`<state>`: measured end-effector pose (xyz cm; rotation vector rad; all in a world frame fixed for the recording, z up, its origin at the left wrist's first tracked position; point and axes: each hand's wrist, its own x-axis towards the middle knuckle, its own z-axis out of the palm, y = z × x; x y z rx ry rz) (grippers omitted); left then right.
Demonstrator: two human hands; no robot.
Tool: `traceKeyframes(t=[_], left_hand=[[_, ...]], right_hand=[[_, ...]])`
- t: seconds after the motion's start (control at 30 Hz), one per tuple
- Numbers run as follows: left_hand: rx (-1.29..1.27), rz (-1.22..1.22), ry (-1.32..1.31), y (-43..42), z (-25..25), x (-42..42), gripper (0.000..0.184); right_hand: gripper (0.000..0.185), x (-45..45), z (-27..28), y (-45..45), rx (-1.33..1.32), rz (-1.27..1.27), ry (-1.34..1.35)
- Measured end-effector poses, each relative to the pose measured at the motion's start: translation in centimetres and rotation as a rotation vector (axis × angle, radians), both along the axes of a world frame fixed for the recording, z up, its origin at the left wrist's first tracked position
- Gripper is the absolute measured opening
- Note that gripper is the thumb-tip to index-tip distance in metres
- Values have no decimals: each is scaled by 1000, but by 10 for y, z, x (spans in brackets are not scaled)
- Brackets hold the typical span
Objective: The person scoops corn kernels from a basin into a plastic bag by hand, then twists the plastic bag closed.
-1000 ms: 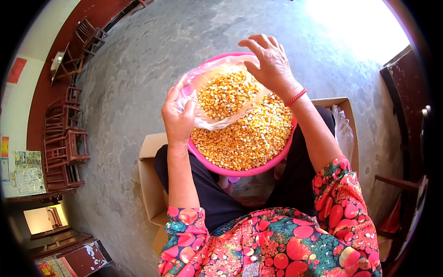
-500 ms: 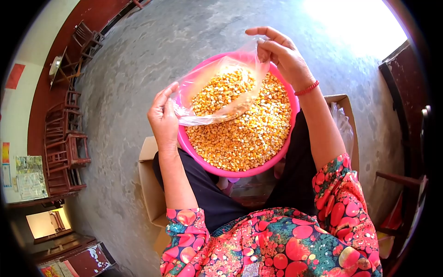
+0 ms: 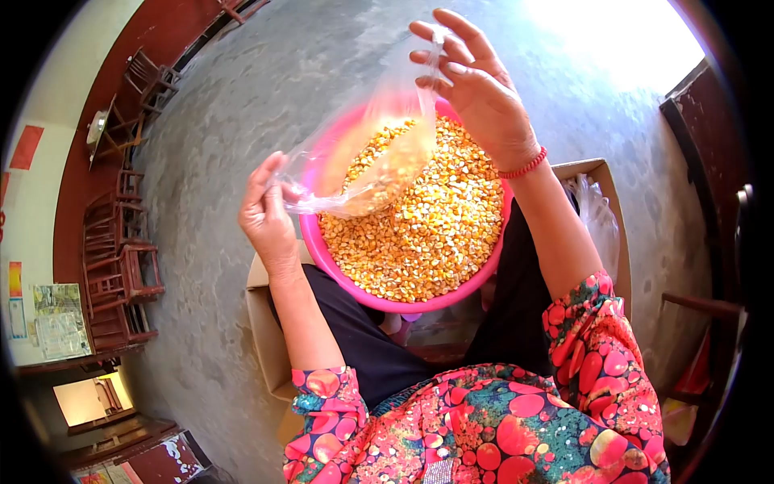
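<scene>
A clear plastic bag [image 3: 371, 133] is stretched between my two hands, its mouth wide and its lower part against the corn. My left hand [image 3: 268, 214] pinches one side of the rim between thumb and fingers, left of the basin. Higher up on the right, my right hand [image 3: 484, 101] holds the other side at its fingers, several of them partly spread. Below the bag, loose yellow corn kernels [image 3: 427, 242] fill a round pink basin [image 3: 387, 306] between my knees. Through the film, kernels show, but I cannot tell how many are inside the bag.
An open cardboard box [image 3: 601, 169] holding more clear plastic bags [image 3: 597, 222] stands by my right leg. Another cardboard piece [image 3: 268, 323] lies by my left leg. Wooden chairs [image 3: 121, 266] line the left wall. Grey concrete floor [image 3: 282, 64] surrounds the basin.
My right hand has risen, its fingers spreading more, and pulled the bag's rim upward. My left hand has shifted left and slightly down. The bag is stretched higher.
</scene>
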<state>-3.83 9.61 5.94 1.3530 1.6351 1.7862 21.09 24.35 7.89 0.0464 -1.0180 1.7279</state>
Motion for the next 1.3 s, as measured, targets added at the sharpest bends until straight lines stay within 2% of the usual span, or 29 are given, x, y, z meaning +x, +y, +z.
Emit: traceKeyframes(t=[0.1, 0.17, 0.23, 0.3, 0.33, 0.37, 0.43, 0.5, 0.57, 0.6, 0.63, 0.77, 0.8, 0.87, 0.9, 0.97, 1.0, 1.03, 1.1, 1.17, 1.23, 1.3], left_hand=[[132, 98, 5, 1, 2, -5, 28], [205, 139, -23, 0, 11, 4, 29], [195, 156, -28, -4, 21, 20, 30], [249, 76, 35, -6, 25, 32, 30], [224, 78, 69, -8, 26, 39, 32], [225, 80, 68, -9, 25, 43, 32], [236, -4, 221, -11, 22, 48, 37], [248, -30, 179, -12, 24, 49, 40], [268, -73, 32, -13, 25, 47, 41], [268, -71, 31, -14, 23, 45, 41], [255, -83, -52, -14, 20, 43, 42], [250, -76, -206, -18, 22, 39, 42], [251, -78, -207, -19, 25, 39, 42], [303, -189, -179, -21, 30, 39, 55], [303, -187, -179, -19, 29, 40, 55], [308, -221, -92, -11, 28, 42, 82], [248, -284, -207, -11, 22, 38, 106], [248, -282, -205, -8, 15, 37, 106], [93, -366, -90, -3, 4, 38, 118], [-259, -454, 257, -5, 3, 27, 123], [-412, -530, 208, -3, -5, 33, 122], [-542, -588, 147, 0, -13, 37, 118]], right_hand=[[54, -3, -9, 3, 94, 55, -138], [54, -12, -8, -4, 130, 146, -239], [55, -20, 0, -28, 204, 194, -412], [59, -35, -6, -42, 388, 244, -486], [62, -39, -1, -54, 447, 260, -609], [51, -52, -9, -65, 518, 198, -487], [49, -54, -12, -80, 494, 164, -578], [43, -55, -10, -80, 427, 168, -586], [35, -48, 0, -73, 438, 188, -750], [25, -50, -2, -72, 444, 71, -681], [24, -52, -6, -69, 458, -7, -560], [23, -44, -3, -58, 395, 94, -527], [22, -42, 0, -60, 348, 183, -556], [21, -40, 5, -64, 270, 410, -522], [21, -38, 10, -67, 270, 412, -522], [26, -32, 26, -72, 196, 583, -459], [35, -28, 34, -71, 320, 472, -594], [35, -29, 34, -72, 321, 474, -592], [44, -31, 34, -76, 256, 512, -327], [46, -23, 42, -69, 228, 479, -426], [37, -30, 40, -68, 152, 304, -319], [35, -33, 42, -69, 90, 283, -311]])
